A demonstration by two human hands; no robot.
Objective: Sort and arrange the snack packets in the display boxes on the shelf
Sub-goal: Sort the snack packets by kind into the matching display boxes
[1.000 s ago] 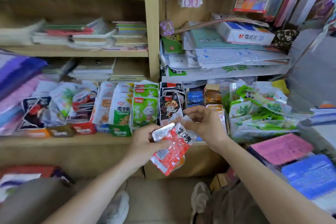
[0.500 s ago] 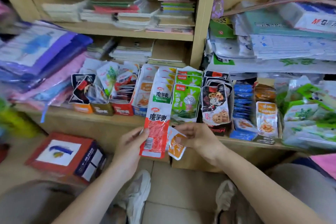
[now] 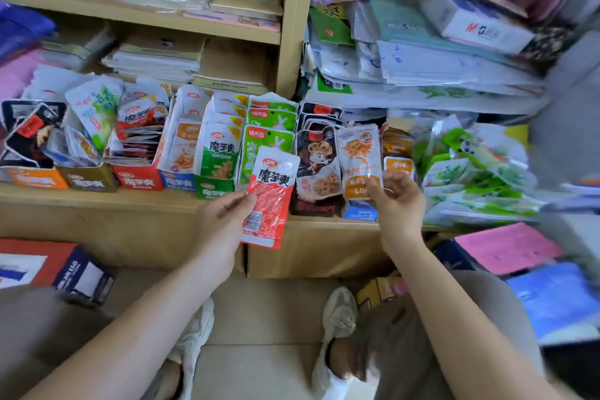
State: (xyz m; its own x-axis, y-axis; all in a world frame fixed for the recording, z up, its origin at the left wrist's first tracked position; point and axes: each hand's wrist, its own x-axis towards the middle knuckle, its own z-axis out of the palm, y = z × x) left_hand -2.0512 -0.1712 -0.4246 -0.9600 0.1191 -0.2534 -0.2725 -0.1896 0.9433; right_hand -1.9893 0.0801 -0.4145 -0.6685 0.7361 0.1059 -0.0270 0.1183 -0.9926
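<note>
The left hand (image 3: 224, 216) is closed in a pinch on a red snack packet (image 3: 271, 196), thumb and fingers on its left edge, and the packet stands upright in front of the shelf (image 3: 97, 196), its top overlapping the green packets behind it. The right hand (image 3: 397, 201) is also closed in a pinch, on the lower part of an orange-and-white packet (image 3: 359, 159), which it holds upright just before the row of display boxes, between the dark cartoon packets (image 3: 316, 159) and a box of orange packets (image 3: 397, 153). The two held packets are apart from each other. Behind the hands, the shelf carries a row of open display boxes full of standing packets: a red box (image 3: 138, 178), a blue box (image 3: 177, 179), a green box (image 3: 212, 188), and more to the left. On the right, loose green-and-white packets (image 3: 470, 172) lie in a heap. Above are stacks of notebooks (image 3: 156, 58) and paper goods (image 3: 438, 58). The person squats on the floor, with white shoes (image 3: 337, 312) visible below the arms
</note>
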